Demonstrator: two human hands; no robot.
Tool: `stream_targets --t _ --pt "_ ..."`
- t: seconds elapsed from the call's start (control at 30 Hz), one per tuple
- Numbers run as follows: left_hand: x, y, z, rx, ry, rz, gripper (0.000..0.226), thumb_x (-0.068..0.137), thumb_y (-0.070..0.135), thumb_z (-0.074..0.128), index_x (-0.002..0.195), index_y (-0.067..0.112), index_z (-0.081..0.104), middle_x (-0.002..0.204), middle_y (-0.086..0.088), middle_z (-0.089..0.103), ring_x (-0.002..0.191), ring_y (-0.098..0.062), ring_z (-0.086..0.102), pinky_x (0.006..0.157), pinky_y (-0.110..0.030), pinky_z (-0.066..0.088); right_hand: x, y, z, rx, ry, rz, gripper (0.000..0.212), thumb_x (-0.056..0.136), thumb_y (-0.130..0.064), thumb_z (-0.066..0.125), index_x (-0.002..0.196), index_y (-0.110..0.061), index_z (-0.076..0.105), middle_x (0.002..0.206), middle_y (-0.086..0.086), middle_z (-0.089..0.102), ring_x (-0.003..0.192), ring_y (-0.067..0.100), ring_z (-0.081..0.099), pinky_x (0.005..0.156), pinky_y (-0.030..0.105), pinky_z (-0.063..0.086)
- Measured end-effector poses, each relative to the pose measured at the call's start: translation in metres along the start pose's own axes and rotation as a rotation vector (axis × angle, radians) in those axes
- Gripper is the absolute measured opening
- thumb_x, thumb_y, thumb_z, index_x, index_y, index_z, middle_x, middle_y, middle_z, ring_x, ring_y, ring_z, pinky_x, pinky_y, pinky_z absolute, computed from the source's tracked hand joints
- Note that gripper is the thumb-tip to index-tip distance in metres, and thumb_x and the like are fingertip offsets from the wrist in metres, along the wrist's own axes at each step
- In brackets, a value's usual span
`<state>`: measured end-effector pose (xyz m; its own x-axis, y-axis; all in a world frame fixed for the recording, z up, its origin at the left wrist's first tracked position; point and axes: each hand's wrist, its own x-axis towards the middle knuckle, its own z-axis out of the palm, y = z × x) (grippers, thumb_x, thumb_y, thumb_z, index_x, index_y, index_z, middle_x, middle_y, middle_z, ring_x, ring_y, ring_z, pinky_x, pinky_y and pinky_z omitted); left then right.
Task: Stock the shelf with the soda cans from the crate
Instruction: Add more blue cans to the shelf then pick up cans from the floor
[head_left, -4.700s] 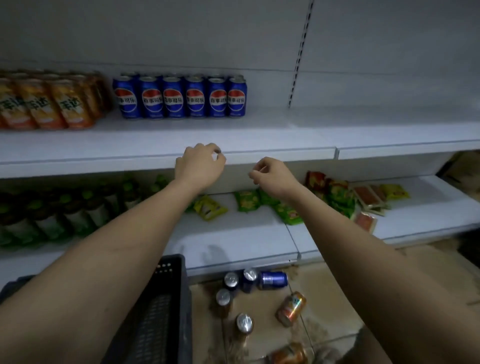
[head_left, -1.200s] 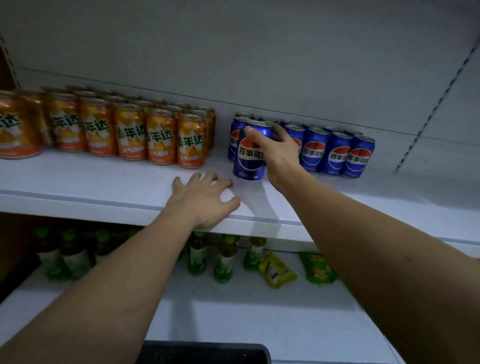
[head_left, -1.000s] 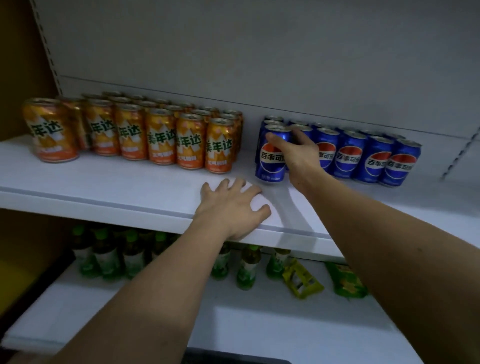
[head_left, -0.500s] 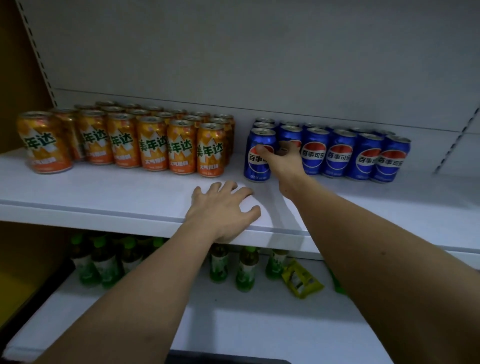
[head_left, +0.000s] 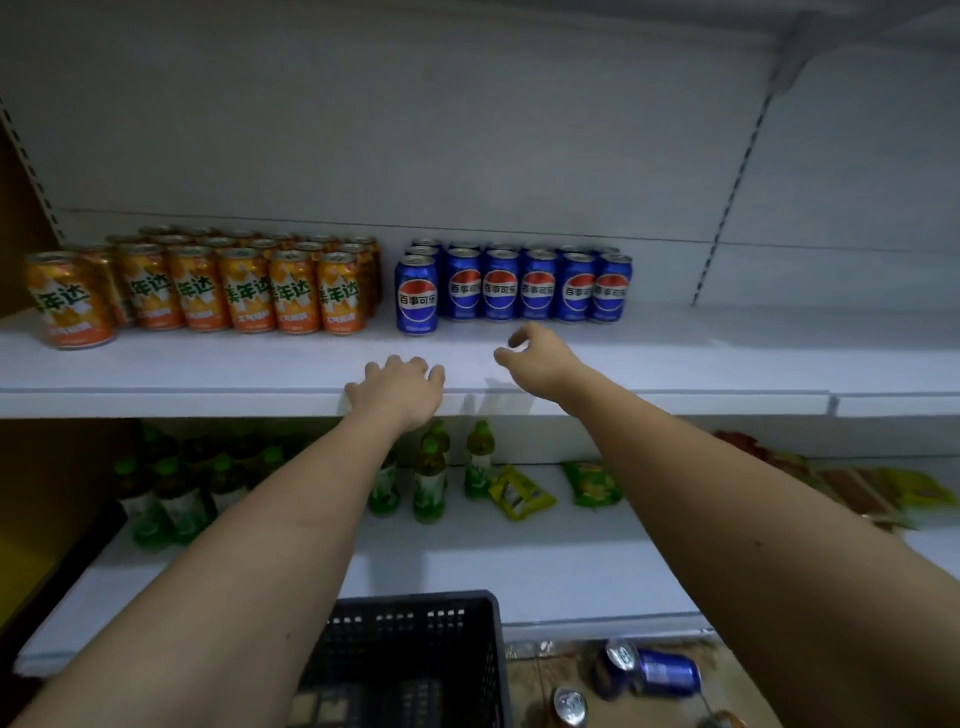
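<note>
Soda cans stand on the upper shelf (head_left: 675, 358) in two groups: orange cans (head_left: 244, 288) at left, blue cans (head_left: 537, 286) at right, the groups just beside one another. I note one blue can (head_left: 416, 297) standing upright forward of its row, at the row's left end, apart from both hands. My left hand (head_left: 397, 392) rests on the shelf's front edge, fingers spread and relaxed, holding nothing. My right hand (head_left: 537, 358) hangs over the shelf near the blue row, fingers loosely curled, gripping nothing. I see the dark crate (head_left: 415, 654) at bottom centre, below the lower shelf (head_left: 519, 566), which carries green bottles (head_left: 428, 480) and snack packets (head_left: 519, 499). Loose cans (head_left: 649, 673) lie on the floor right of the crate.
</note>
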<state>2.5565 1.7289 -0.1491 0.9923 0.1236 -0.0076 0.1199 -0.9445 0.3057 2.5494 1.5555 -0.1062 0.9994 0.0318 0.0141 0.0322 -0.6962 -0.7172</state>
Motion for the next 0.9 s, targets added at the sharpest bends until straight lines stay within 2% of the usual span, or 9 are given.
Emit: stream_targets --t 0.13,0.27,0.4,0.47,0.57,0.63,0.7,0.77,0.9 --pt "-0.036 0.033 0.007 -0.367 0.037 0.027 0.051 0.101 0.049 0.024 0.132 0.021 0.052 0.137 -0.007 0.054 0.122 -0.029 0.048 0.103 -0.045 0.039 -0.042 0.023 -0.007 -0.172 -0.060 -0.041 0.040 0.099 -0.033 0.053 0.131 -0.009 0.050 0.128 0.013 0.057 0.110 0.028 0.056 0.082 0.032 0.041" --pt "-0.071 0.064 0.029 -0.506 -0.023 0.058 0.050 0.104 0.043 0.026 0.133 0.014 0.053 0.137 -0.010 0.053 0.116 -0.026 0.050 0.092 -0.035 0.036 -0.079 0.054 -0.012 -0.226 -0.087 -0.011 0.033 0.099 -0.031 0.055 0.123 -0.009 0.056 0.123 0.012 0.060 0.107 0.026 0.056 0.082 0.031 0.041" --pt "-0.092 0.082 0.076 -0.543 -0.112 0.069 0.053 0.105 0.042 0.026 0.133 0.009 0.056 0.140 -0.014 0.053 0.125 -0.032 0.049 0.101 -0.036 0.036 -0.105 0.099 -0.010 -0.229 -0.128 0.048 0.034 0.098 -0.030 0.056 0.122 -0.006 0.058 0.122 0.016 0.062 0.110 0.031 0.058 0.083 0.031 0.043" --pt "-0.099 0.088 0.106 -0.544 -0.165 0.076 0.051 0.104 0.043 0.027 0.124 0.010 0.060 0.124 -0.010 0.059 0.117 -0.030 0.053 0.097 -0.035 0.039 -0.111 0.129 -0.005 -0.251 -0.141 0.075 0.032 0.097 -0.031 0.056 0.118 -0.006 0.059 0.119 0.016 0.064 0.110 0.032 0.059 0.082 0.031 0.043" --pt "-0.105 0.096 0.153 -0.575 -0.245 0.074 0.037 0.104 0.039 0.031 0.105 0.014 0.059 0.106 -0.005 0.053 0.099 -0.024 0.051 0.085 -0.033 0.038 -0.112 0.176 0.008 -0.250 -0.178 0.150 0.035 0.097 -0.033 0.057 0.117 -0.005 0.060 0.117 0.016 0.064 0.109 0.032 0.059 0.086 0.033 0.046" --pt "-0.104 0.100 0.185 -0.559 -0.306 0.065 0.033 0.103 0.038 0.033 0.105 0.015 0.057 0.109 -0.010 0.056 0.099 -0.025 0.052 0.083 -0.033 0.037 -0.111 0.209 0.018 -0.231 -0.201 0.213 0.035 0.097 -0.033 0.057 0.118 -0.005 0.060 0.118 0.015 0.063 0.107 0.030 0.058 0.083 0.033 0.045" --pt "-0.102 0.103 0.218 -0.515 -0.374 0.032 0.040 0.104 0.037 0.033 0.122 0.012 0.058 0.128 -0.013 0.056 0.116 -0.030 0.051 0.090 -0.033 0.036 -0.108 0.245 0.028 -0.211 -0.218 0.268 0.035 0.096 -0.032 0.058 0.118 -0.006 0.058 0.120 0.016 0.062 0.108 0.030 0.057 0.083 0.033 0.043" --pt "-0.099 0.104 0.253 -0.485 -0.450 0.009 0.043 0.104 0.037 0.033 0.128 0.009 0.056 0.136 -0.013 0.054 0.122 -0.030 0.049 0.094 -0.033 0.036 -0.106 0.282 0.042 -0.199 -0.238 0.320 0.038 0.096 -0.031 0.058 0.123 -0.005 0.056 0.123 0.016 0.061 0.112 0.031 0.056 0.082 0.032 0.041" --pt "-0.087 0.109 0.328 -0.442 -0.569 -0.027 0.034 0.102 0.038 0.033 0.098 0.012 0.055 0.106 -0.010 0.059 0.091 -0.023 0.051 0.079 -0.034 0.038 -0.097 0.359 0.077 -0.182 -0.264 0.443 0.041 0.093 -0.032 0.061 0.124 -0.006 0.052 0.125 0.016 0.059 0.110 0.032 0.058 0.083 0.035 0.045"
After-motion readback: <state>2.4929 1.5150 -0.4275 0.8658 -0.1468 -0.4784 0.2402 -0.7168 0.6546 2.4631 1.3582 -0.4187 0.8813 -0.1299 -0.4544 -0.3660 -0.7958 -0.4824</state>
